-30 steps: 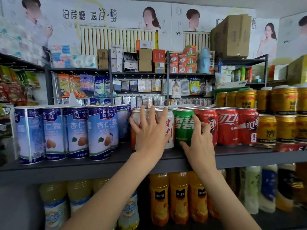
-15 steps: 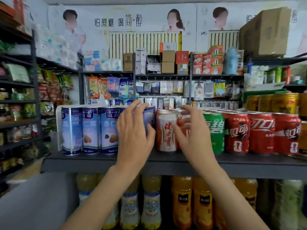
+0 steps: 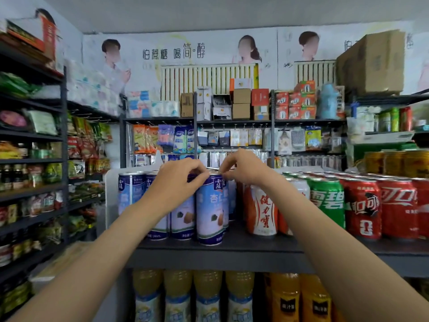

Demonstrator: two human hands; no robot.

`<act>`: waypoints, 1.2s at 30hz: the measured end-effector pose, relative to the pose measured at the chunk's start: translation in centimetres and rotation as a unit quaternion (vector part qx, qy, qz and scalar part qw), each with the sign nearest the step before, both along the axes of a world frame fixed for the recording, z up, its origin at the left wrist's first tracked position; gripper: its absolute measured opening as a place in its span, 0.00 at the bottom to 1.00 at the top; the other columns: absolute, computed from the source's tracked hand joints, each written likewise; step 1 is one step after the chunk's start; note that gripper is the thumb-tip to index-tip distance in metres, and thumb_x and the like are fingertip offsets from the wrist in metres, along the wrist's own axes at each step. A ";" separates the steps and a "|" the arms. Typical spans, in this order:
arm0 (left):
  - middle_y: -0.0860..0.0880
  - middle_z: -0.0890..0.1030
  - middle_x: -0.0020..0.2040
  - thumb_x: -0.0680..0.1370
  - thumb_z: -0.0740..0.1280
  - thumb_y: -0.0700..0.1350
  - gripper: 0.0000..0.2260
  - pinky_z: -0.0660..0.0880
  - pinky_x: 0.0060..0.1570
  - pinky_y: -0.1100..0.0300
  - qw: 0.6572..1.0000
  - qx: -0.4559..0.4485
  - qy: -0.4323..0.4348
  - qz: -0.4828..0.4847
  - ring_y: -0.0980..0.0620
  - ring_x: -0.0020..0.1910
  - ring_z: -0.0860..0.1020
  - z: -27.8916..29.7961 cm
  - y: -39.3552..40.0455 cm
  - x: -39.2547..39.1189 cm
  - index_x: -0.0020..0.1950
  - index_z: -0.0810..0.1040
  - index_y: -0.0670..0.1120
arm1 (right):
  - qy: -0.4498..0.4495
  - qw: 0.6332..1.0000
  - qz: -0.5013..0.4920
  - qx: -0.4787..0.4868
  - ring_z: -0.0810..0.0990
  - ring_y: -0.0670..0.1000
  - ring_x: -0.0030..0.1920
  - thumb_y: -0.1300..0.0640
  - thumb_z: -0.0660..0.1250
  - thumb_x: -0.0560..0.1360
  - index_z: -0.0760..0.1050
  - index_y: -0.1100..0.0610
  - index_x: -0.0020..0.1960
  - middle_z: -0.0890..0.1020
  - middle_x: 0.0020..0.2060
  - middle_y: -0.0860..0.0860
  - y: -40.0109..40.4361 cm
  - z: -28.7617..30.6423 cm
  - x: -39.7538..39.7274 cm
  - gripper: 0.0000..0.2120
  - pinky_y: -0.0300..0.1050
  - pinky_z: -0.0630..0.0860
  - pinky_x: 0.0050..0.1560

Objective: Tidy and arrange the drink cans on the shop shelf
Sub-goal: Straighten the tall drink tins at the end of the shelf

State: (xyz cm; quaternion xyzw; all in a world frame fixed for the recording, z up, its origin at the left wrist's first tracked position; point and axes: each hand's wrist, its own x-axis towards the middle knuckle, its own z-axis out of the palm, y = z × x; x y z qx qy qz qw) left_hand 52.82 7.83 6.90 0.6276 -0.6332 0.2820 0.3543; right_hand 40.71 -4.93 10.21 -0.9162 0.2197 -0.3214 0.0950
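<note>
Hands (image 3: 178, 180) now atop blue can (image 3: 210, 210), dark shelf (image 3: 232, 247).

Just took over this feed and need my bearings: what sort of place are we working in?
Most likely a small convenience shop. Rows of drink cans line a dark metal shelf, bottled juices stand on the tier below, and packaged snacks fill side racks, with stock boxes stacked above.
</note>
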 end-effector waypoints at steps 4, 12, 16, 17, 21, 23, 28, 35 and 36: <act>0.53 0.80 0.40 0.71 0.69 0.55 0.11 0.69 0.53 0.59 1.000 0.009 -0.006 0.023 0.52 0.44 0.77 0.2 -0.6 -0.2 0.43 0.77 0.48 | -0.029 0.999 0.004 0.028 0.75 0.44 0.38 0.64 0.72 0.70 0.80 0.62 0.45 0.81 0.40 0.52 -0.1 0.0 0.1 0.04 0.27 0.66 0.34; 0.54 0.78 0.43 0.70 0.70 0.55 0.15 0.60 0.52 0.63 0.998 0.021 -0.032 0.041 0.52 0.46 0.74 0.4 -0.1 -0.5 0.46 0.74 0.46 | 0.005 0.999 -0.047 -0.002 0.75 0.45 0.38 0.64 0.72 0.70 0.80 0.63 0.43 0.79 0.38 0.51 -1.4 0.8 -0.8 0.03 0.34 0.69 0.36; 0.55 0.77 0.42 0.69 0.71 0.56 0.14 0.65 0.48 0.61 0.998 0.038 -0.020 0.042 0.53 0.48 0.73 0.5 -0.3 -0.1 0.45 0.73 0.49 | -0.009 0.999 -0.046 0.010 0.76 0.47 0.40 0.64 0.72 0.70 0.80 0.62 0.41 0.80 0.39 0.52 -2.3 0.3 -0.9 0.02 0.32 0.68 0.33; 0.55 0.77 0.43 0.69 0.71 0.56 0.13 0.67 0.47 0.60 0.998 0.042 -0.019 0.043 0.53 0.48 0.73 0.5 -0.3 0.0 0.45 0.73 0.49 | -0.012 0.999 -0.044 0.011 0.76 0.47 0.38 0.64 0.72 0.70 0.80 0.63 0.42 0.79 0.37 0.51 -2.5 0.2 -0.9 0.02 0.31 0.68 0.33; 0.53 0.78 0.44 0.69 0.71 0.55 0.13 0.70 0.45 0.59 0.998 0.042 -0.026 0.046 0.53 0.48 0.73 0.7 -0.3 -0.2 0.44 0.72 0.50 | -0.018 0.999 -0.035 0.023 0.73 0.42 0.32 0.65 0.71 0.70 0.80 0.63 0.42 0.77 0.33 0.48 -2.5 0.2 -0.6 0.02 0.32 0.70 0.33; 0.53 0.78 0.45 0.70 0.71 0.55 0.13 0.72 0.46 0.59 0.998 0.042 -0.024 0.039 0.53 0.48 0.75 0.6 -0.2 -0.1 0.45 0.73 0.49 | -0.008 0.999 -0.034 0.026 0.73 0.42 0.31 0.65 0.71 0.71 0.80 0.63 0.42 0.77 0.33 0.48 -2.4 0.3 -0.4 0.01 0.32 0.69 0.32; 0.53 0.79 0.48 0.70 0.71 0.53 0.12 0.74 0.49 0.55 0.998 0.063 -0.011 0.029 0.53 0.49 0.77 0.8 -0.1 0.1 0.46 0.73 0.49 | 0.036 0.998 -0.052 0.020 0.76 0.49 0.40 0.63 0.71 0.71 0.79 0.61 0.43 0.81 0.42 0.54 -2.3 0.9 0.0 0.02 0.37 0.73 0.36; 0.57 0.78 0.54 0.71 0.73 0.45 0.11 0.71 0.58 0.64 0.990 0.137 0.024 -0.036 0.61 0.56 0.75 1.1 0.4 1.4 0.47 0.72 0.53 | -0.079 0.990 0.105 0.049 0.78 0.46 0.43 0.62 0.69 0.73 0.79 0.60 0.47 0.80 0.40 0.47 0.4 1.1 -2.8 0.04 0.34 0.75 0.45; 0.57 0.78 0.54 0.70 0.73 0.44 0.12 0.71 0.58 0.63 0.989 0.137 0.027 -0.039 0.61 0.56 0.75 1.2 0.4 1.5 0.47 0.73 0.53 | -0.047 0.986 0.144 0.069 0.79 0.46 0.44 0.60 0.70 0.72 0.79 0.61 0.48 0.81 0.41 0.48 1.0 0.9 -3.0 0.06 0.32 0.75 0.46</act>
